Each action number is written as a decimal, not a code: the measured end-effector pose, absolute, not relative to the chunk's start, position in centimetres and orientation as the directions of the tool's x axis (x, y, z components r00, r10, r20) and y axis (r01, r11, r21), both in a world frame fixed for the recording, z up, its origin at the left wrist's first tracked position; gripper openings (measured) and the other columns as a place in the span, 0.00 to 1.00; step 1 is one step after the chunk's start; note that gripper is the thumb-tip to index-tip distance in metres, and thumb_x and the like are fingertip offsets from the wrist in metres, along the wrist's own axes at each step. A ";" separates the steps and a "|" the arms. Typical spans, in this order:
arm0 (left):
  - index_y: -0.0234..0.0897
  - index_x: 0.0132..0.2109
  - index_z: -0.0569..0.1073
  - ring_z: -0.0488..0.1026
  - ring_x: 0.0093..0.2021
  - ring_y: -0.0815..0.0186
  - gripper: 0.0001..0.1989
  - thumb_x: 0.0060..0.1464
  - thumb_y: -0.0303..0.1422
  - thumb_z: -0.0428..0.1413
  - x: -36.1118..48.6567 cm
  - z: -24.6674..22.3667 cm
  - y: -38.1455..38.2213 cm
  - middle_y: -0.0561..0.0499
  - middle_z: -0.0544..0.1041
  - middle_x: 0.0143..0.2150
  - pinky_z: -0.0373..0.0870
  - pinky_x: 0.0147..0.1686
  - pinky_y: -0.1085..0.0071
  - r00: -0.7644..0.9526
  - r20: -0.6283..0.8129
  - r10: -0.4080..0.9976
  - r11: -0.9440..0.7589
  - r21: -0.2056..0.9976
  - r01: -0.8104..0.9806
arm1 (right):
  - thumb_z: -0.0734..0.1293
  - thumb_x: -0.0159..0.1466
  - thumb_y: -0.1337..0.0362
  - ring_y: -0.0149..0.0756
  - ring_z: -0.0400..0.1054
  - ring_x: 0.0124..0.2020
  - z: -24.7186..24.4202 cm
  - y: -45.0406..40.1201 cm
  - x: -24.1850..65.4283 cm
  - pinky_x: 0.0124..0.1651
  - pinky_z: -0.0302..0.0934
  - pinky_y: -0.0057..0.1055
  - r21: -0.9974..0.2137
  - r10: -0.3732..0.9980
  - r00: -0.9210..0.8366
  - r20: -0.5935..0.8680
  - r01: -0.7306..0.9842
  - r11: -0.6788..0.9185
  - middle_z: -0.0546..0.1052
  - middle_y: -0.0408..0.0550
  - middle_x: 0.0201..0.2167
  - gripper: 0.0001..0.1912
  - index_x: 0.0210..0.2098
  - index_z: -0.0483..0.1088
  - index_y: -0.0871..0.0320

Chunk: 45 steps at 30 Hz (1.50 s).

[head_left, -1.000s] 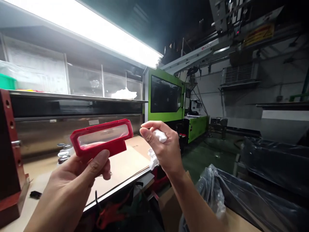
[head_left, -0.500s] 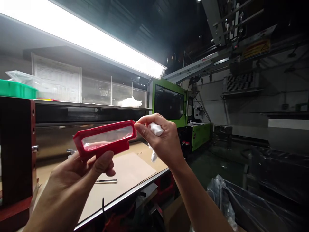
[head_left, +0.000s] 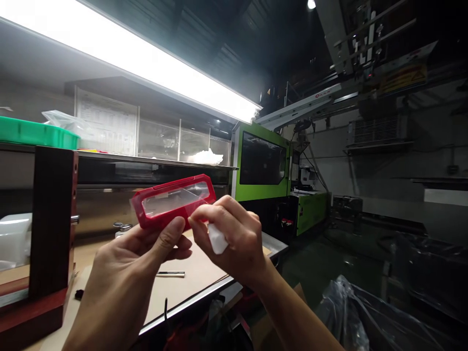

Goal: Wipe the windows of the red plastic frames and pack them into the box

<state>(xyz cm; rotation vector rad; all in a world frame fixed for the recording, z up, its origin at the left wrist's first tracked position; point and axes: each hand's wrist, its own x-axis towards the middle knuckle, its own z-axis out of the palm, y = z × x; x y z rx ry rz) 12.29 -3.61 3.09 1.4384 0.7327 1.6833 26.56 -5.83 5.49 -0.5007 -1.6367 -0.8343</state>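
Head: left hand (head_left: 127,263) pinches red frame (head_left: 161,217), long axis rising rightward; right hand (head_left: 237,239) clasps white wad (head_left: 217,240).

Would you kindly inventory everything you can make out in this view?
Frame: one, red, in left hand
Wad: one, white, in right hand
Stick: one, pale, on tan sheet
Lids: two, silver, beyond left hand
Stand: one, dark red, left
Tray: one, green, on shelf, left
Bundle: one, white, on shelf, right
Notice: one, white, above shelf
Lamp: one, white, overhead
Machine: one, green, beyond bench
Plastic sheeting: count unclear, clear, lower right
Left hand: one, bare, gripping frame
Right hand: one, bare, at frame's edge
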 end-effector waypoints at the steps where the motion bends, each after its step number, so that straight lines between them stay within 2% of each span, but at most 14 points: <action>1: 0.44 0.39 0.79 0.75 0.33 0.62 0.22 0.37 0.49 0.65 12.4 3.3 -3.8 0.52 0.81 0.32 0.74 0.32 0.73 -0.028 0.511 0.859 -0.503 0.834 -0.224 | 0.65 0.63 0.68 0.24 0.65 0.24 5.3 -5.7 26.4 0.26 0.60 0.21 0.262 -0.106 -0.255 0.961 0.717 0.646 0.72 0.43 0.26 0.05 0.34 0.73 0.62; 4: 0.42 0.39 0.80 0.77 0.35 0.62 0.22 0.35 0.47 0.66 12.6 3.8 -4.1 0.51 0.82 0.34 0.76 0.37 0.73 0.019 0.480 0.877 -0.444 0.825 -0.351 | 0.64 0.64 0.69 0.24 0.65 0.24 5.2 -5.4 26.2 0.23 0.58 0.22 0.279 -0.077 -0.298 0.952 0.730 0.624 0.72 0.44 0.26 0.06 0.35 0.73 0.63; 6: 0.41 0.38 0.80 0.77 0.34 0.63 0.21 0.35 0.45 0.67 12.7 4.0 -4.0 0.50 0.82 0.34 0.76 0.36 0.75 0.040 0.479 0.877 -0.420 0.804 -0.421 | 0.63 0.64 0.70 0.25 0.65 0.24 5.1 -5.1 26.2 0.22 0.56 0.23 0.284 -0.045 -0.323 0.945 0.748 0.600 0.73 0.44 0.27 0.07 0.36 0.73 0.63; 9: 0.38 0.36 0.80 0.77 0.33 0.64 0.21 0.34 0.43 0.68 12.6 4.1 -3.6 0.49 0.82 0.31 0.75 0.33 0.79 0.026 0.478 0.878 -0.419 0.792 -0.444 | 0.63 0.63 0.71 0.26 0.65 0.24 4.9 -5.0 26.1 0.22 0.56 0.23 0.298 -0.005 -0.361 0.932 0.761 0.576 0.73 0.45 0.29 0.09 0.40 0.73 0.63; 12: 0.37 0.36 0.80 0.77 0.33 0.63 0.21 0.34 0.44 0.68 12.2 4.2 -3.2 0.48 0.82 0.31 0.75 0.32 0.79 0.005 0.466 0.885 -0.416 0.794 -0.442 | 0.63 0.64 0.70 0.25 0.66 0.25 5.1 -5.1 26.2 0.25 0.59 0.22 0.258 -0.002 -0.345 0.939 0.698 0.668 0.74 0.44 0.28 0.08 0.40 0.74 0.61; 15: 0.37 0.35 0.80 0.77 0.29 0.65 0.24 0.29 0.45 0.69 11.9 4.5 -3.0 0.47 0.82 0.31 0.75 0.29 0.79 -0.018 0.415 0.910 -0.375 0.803 -0.463 | 0.65 0.64 0.66 0.25 0.65 0.26 6.0 -5.1 26.4 0.29 0.61 0.23 0.022 0.055 -0.115 0.992 0.580 0.814 0.74 0.42 0.27 0.06 0.36 0.73 0.59; 18: 0.36 0.34 0.80 0.75 0.25 0.67 0.27 0.22 0.45 0.71 11.8 4.8 -3.0 0.46 0.82 0.27 0.74 0.25 0.81 -0.045 0.374 0.926 -0.349 0.809 -0.473 | 0.65 0.63 0.57 0.23 0.55 0.19 7.5 -4.6 27.0 0.20 0.52 0.23 -0.362 0.339 0.128 0.932 0.355 0.862 0.66 0.38 0.20 0.11 0.36 0.73 0.58; 20: 0.36 0.34 0.80 0.75 0.24 0.67 0.28 0.22 0.46 0.70 11.6 4.9 -3.0 0.47 0.81 0.26 0.74 0.25 0.81 -0.043 0.368 0.929 -0.347 0.821 -0.454 | 0.65 0.62 0.52 0.21 0.48 0.15 8.4 -4.2 27.2 0.16 0.44 0.22 -0.537 0.530 0.092 0.843 0.135 0.832 0.59 0.35 0.17 0.15 0.36 0.72 0.58; 22: 0.37 0.34 0.80 0.74 0.24 0.68 0.26 0.24 0.46 0.70 11.5 5.0 -3.2 0.48 0.81 0.25 0.73 0.25 0.82 -0.025 0.376 0.926 -0.349 0.831 -0.433 | 0.66 0.60 0.52 0.20 0.44 0.14 9.0 -3.9 27.2 0.15 0.40 0.22 -0.609 0.609 0.007 0.793 -0.036 0.793 0.57 0.33 0.15 0.15 0.33 0.72 0.59; 29: 0.41 0.32 0.80 0.73 0.24 0.70 0.18 0.33 0.46 0.68 11.1 5.7 -3.5 0.52 0.79 0.22 0.70 0.24 0.84 0.038 0.490 0.871 -0.439 0.811 -0.386 | 0.72 0.54 0.57 0.18 0.42 0.13 9.6 -3.7 26.5 0.14 0.35 0.21 -0.634 0.652 -0.033 0.757 -0.279 0.722 0.56 0.30 0.13 0.12 0.27 0.69 0.59; 34: 0.41 0.35 0.79 0.74 0.26 0.70 0.15 0.40 0.43 0.66 11.3 8.0 -3.5 0.53 0.80 0.26 0.71 0.27 0.81 0.097 0.635 0.766 -0.571 0.742 -0.351 | 0.73 0.51 0.61 0.16 0.39 0.12 10.5 -3.0 25.2 0.13 0.33 0.22 -0.612 0.656 -0.085 0.750 -0.467 0.638 0.55 0.29 0.12 0.14 0.22 0.65 0.59; 38: 0.42 0.36 0.79 0.74 0.27 0.69 0.14 0.42 0.42 0.65 11.1 10.2 -3.7 0.54 0.79 0.26 0.73 0.29 0.77 0.109 0.688 0.718 -0.634 0.710 -0.307 | 0.73 0.46 0.61 0.16 0.38 0.11 11.9 -3.0 23.8 0.13 0.33 0.21 -0.581 0.665 -0.029 0.746 -0.516 0.629 0.55 0.28 0.11 0.13 0.22 0.64 0.58; 41: 0.41 0.32 0.79 0.73 0.25 0.70 0.15 0.38 0.44 0.66 10.6 11.4 -4.0 0.55 0.78 0.22 0.70 0.27 0.79 0.049 0.719 0.693 -0.688 0.680 -0.254 | 0.72 0.46 0.63 0.16 0.39 0.11 12.9 -3.3 23.1 0.13 0.34 0.20 -0.565 0.643 -0.022 0.765 -0.502 0.655 0.55 0.28 0.08 0.13 0.20 0.62 0.58; 45: 0.41 0.33 0.80 0.73 0.25 0.68 0.21 0.32 0.49 0.66 10.1 12.7 -4.5 0.54 0.79 0.24 0.69 0.30 0.74 -0.028 0.716 0.697 -0.708 0.682 -0.184 | 0.70 0.47 0.65 0.16 0.41 0.10 13.8 -3.7 22.8 0.13 0.34 0.20 -0.573 0.628 -0.059 0.776 -0.481 0.663 0.56 0.29 0.08 0.15 0.16 0.57 0.57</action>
